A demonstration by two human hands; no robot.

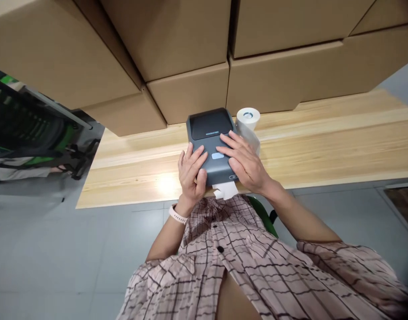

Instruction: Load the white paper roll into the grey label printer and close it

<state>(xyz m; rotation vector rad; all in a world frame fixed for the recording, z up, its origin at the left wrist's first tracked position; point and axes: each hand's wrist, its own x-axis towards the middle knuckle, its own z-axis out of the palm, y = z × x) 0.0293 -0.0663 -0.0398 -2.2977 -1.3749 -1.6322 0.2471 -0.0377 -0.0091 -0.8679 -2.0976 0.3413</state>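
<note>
A dark blue-grey label printer (212,144) with a black lid sits near the front edge of the wooden table. My left hand (192,171) lies along its left side, fingers stretched over the top. From the right, my right hand (245,160) rests on the printer's top with its fingers spread, close to a pale button. A torn strip of white paper (226,190) sticks out of the printer's front. Just behind my right hand stands a roll of white labels (248,118), its lower part partly hidden by that hand.
Large cardboard boxes (190,93) line the back of the wooden table (337,142). A black office chair (33,120) stands on the floor to the left. Part of a green seat (262,215) shows beneath me.
</note>
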